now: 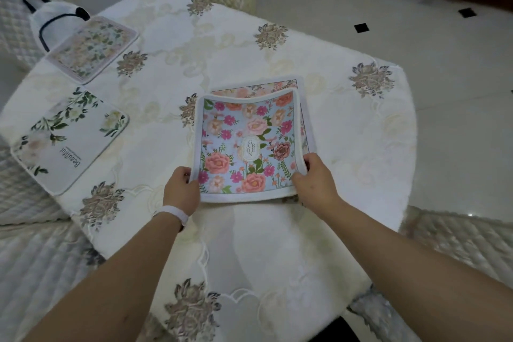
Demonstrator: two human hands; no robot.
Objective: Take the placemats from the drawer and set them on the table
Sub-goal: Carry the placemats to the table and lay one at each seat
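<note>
On the tabletop (347,125), where two mats already lie at the left, the blue mat (247,147) sags over a pink mat (301,108), pinched at its near corners by left hand (181,189) and right hand (313,179), so keep it level and peel it clear.

Table (347,125), as I see it: cream embroidered cloth. At ten o'clock, pale floral placemat (93,48) overlapping a white bag (52,22); at nine o'clock, "Beautiful" placemat (72,139); centre, pink-bordered placemat (301,86) lying flat.
</note>
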